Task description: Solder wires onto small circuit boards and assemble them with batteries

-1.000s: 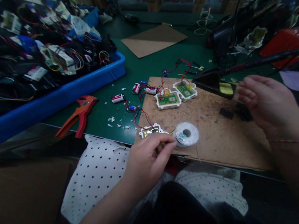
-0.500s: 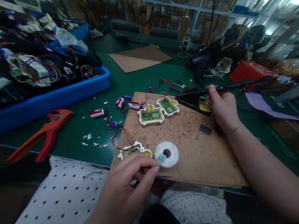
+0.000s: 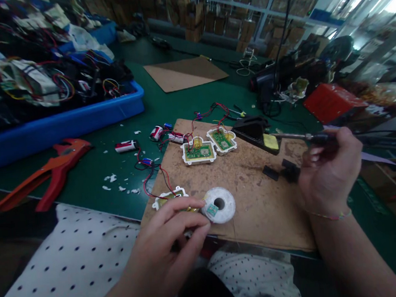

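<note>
My right hand (image 3: 329, 168) grips a soldering iron (image 3: 318, 138), its tip pointing left beside the yellow sponge (image 3: 270, 141) of a black stand (image 3: 250, 128). Close to the white solder spool (image 3: 226, 205), my left hand (image 3: 173, 235) has its fingertips pinched together; what they hold, if anything, is too small to tell. A small green circuit piece (image 3: 212, 209) lies on the spool. Partly behind the left fingers is a white-framed board (image 3: 161, 199) with red and black wires. Two more framed boards (image 3: 200, 153) (image 3: 222, 139) lie farther back on the brown board (image 3: 251, 194).
Orange-red pliers (image 3: 55, 171) and batteries (image 3: 126, 146) lie left, near white scraps. A blue bin (image 3: 110, 115) full of wired parts stands at the back left. A cardboard sheet (image 3: 184, 73) lies behind; a red box (image 3: 333, 101) and an open carton (image 3: 395, 195) are at right.
My right hand has moved right and turned, drawing the iron out of the stand area so its metal shaft shows. My left hand stays by the spool, its fingers slightly shifted.
</note>
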The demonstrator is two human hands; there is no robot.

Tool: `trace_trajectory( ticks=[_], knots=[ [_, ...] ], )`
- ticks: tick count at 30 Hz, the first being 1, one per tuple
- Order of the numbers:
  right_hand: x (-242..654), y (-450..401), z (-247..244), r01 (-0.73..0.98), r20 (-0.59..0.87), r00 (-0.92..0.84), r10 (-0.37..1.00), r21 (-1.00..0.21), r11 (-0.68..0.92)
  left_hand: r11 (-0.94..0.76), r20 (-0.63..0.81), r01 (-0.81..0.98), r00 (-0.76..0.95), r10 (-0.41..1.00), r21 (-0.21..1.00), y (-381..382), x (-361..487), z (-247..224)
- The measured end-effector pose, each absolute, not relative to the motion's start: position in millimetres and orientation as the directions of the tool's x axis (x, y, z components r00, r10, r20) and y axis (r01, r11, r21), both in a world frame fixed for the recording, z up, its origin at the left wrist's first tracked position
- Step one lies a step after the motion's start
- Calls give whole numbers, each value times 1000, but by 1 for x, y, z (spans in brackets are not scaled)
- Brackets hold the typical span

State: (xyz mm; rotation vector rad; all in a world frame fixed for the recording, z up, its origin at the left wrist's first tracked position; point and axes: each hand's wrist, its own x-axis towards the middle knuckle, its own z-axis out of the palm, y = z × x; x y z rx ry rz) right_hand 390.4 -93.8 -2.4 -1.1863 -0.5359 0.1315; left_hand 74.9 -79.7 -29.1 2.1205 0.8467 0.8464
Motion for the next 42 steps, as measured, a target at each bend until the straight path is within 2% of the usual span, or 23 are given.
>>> trace_trajectory(
  ticks=[7,12,16,21,30,42],
  knots=[
    [349,-114,-9,78,262,864,430,-913,400,-545,345,213,580,738,811,-81,80,-31],
    [325,-132,-25,194,413,807,421,-861,471,-534,334,218,577,745,817,-79,81,-26],
    [307,-139,-32,196,369,814,449,-901,386,-513,316,235,561,765,826,-79,82,-24],
    [295,-134,-31,271,449,784,429,-869,415,-513,323,254,535,781,820,-81,87,-24],
    [289,-136,-29,254,329,831,447,-942,222,-510,348,294,460,817,809,-84,96,-20],
    [289,-135,-28,267,335,810,481,-941,207,-530,370,322,442,817,784,-87,97,-20]
  ],
)
